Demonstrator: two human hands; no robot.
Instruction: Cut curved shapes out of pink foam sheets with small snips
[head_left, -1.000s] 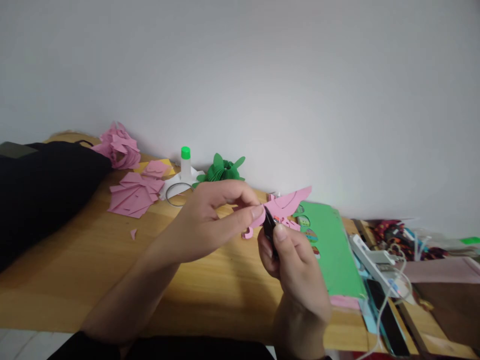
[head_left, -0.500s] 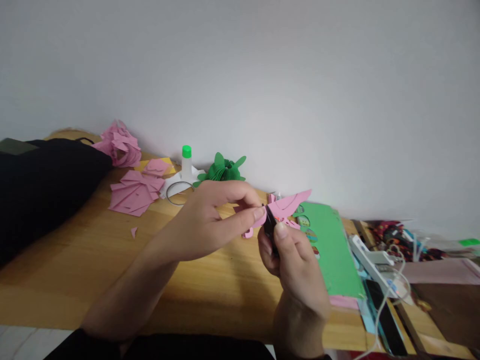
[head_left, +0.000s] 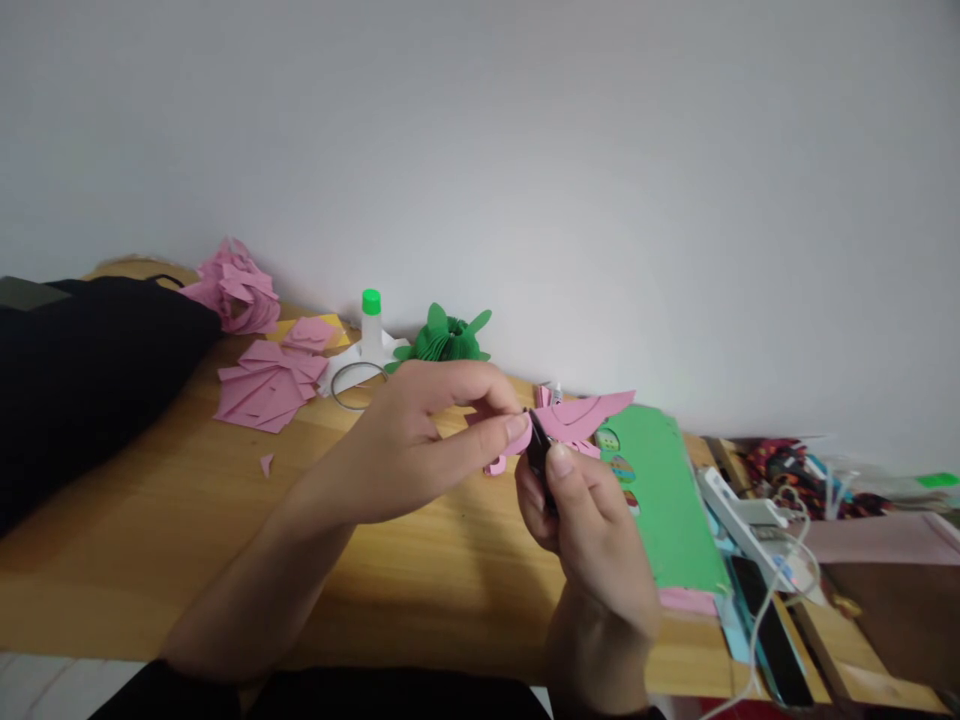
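Sleeves (head_left: 139, 692) of dark cloth show at the bottom edge, below two bare forearms. The right hand (head_left: 589, 535) is closed around black scissors (head_left: 538, 452), thumb along the top and the handles hidden in the palm; how far apart the blades stand cannot be told. The left hand (head_left: 427, 450) pinches a pink paper piece (head_left: 585, 414) firmly between thumb and forefinger, just beside the blades. The piece is held above the table (head_left: 427, 600), crossed by the scissors, its pointed end reaching right, with a curved dark line on it.

On the right lie a phone (head_left: 776, 640) and a white power strip (head_left: 742, 520) with a cable, then a green board (head_left: 667, 500) partly behind the right hand. To the left is a small pink scrap (head_left: 267, 464), with folded pink sheets (head_left: 266, 390) beyond it and a dark bag (head_left: 90, 380) beside them. Farther back are a thin ring (head_left: 333, 387), an upright green-capped glue stick (head_left: 371, 325), a pleated green paper form (head_left: 450, 342) and a pink paper bundle (head_left: 238, 290) near the pale wall (head_left: 480, 150).
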